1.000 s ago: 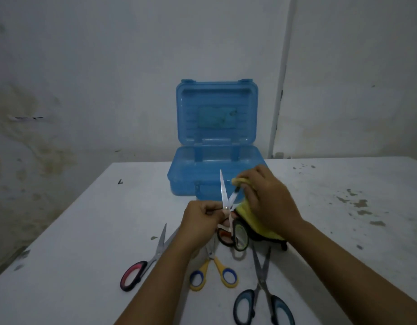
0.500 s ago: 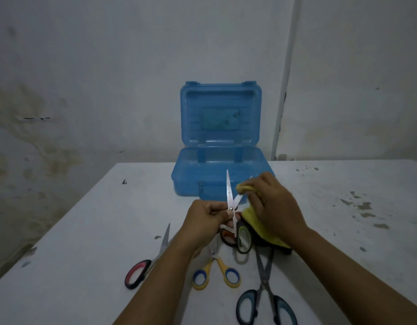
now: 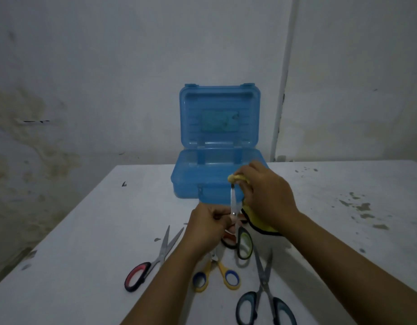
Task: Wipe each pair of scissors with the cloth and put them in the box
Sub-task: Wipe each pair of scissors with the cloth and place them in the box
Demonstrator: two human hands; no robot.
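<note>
Head view, one table (image 3: 85, 242), white and stained, set against a blotched wall. Item: blue plastic box (image 3: 217, 181), lid raised upright, standing at the far middle of the table. Item: held scissors (image 3: 234, 207), blades pointing up in front of the box, green-and-black and red handle loops hanging below. Left hand (image 3: 208, 227) has its fingers curled about the scissors near the pivot. Right hand (image 3: 267, 195) grips a yellow cloth (image 3: 256, 220), bunched over the blade tips, its black-edged tail hanging under the wrist. Items lying on the near table: red-handled scissors (image 3: 153, 259) at left, blades slightly apart; yellow-and-blue scissors (image 3: 217, 273), partly under the left forearm; grey-blue scissors (image 3: 264, 292) at right, blades apart.
</note>
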